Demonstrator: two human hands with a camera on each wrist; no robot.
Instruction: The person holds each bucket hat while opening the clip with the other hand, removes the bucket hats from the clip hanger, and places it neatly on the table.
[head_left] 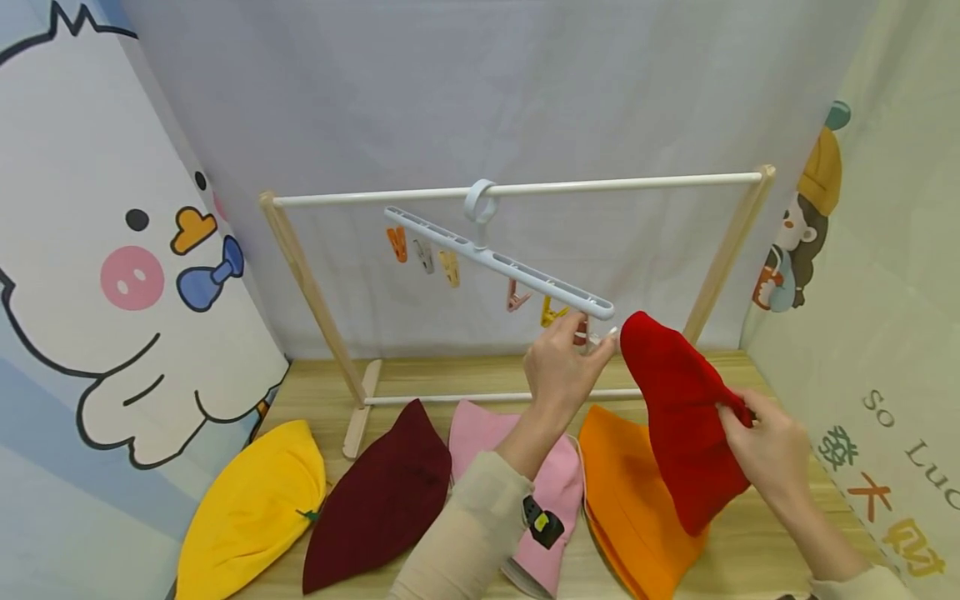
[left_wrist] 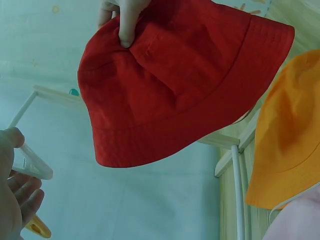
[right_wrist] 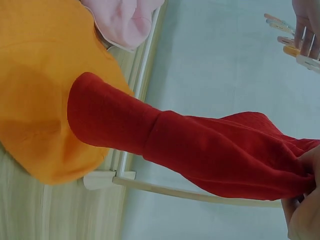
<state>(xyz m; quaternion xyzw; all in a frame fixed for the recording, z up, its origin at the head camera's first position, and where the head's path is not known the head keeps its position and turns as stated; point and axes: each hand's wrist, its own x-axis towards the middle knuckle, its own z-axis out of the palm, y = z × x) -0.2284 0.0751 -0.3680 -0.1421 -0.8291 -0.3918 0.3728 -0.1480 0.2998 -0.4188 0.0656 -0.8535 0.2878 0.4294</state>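
Observation:
My right hand (head_left: 768, 450) pinches a red bucket hat (head_left: 682, 417) by its crown and holds it above the table, in front of an orange hat (head_left: 611, 462). Under the near right end of a pale blue clip hanger (head_left: 540, 275), my left hand (head_left: 558, 362) holds a white clothespin (left_wrist: 36, 166) between thumb and fingers. The hat's brim is close to the left thumb in the head view, and a gap separates them in the left wrist view. Beside the left hand hangs a yellow clothespin (head_left: 552, 312).
The hanger hooks over the white bar (head_left: 637, 184) of a wooden-legged rack. More clothespins, orange (head_left: 397, 244), grey, cream and pink, hang along it. Yellow (head_left: 255, 508), maroon (head_left: 382, 500) and pink (head_left: 558, 483) hats lie on the table. Printed curtains close off both sides.

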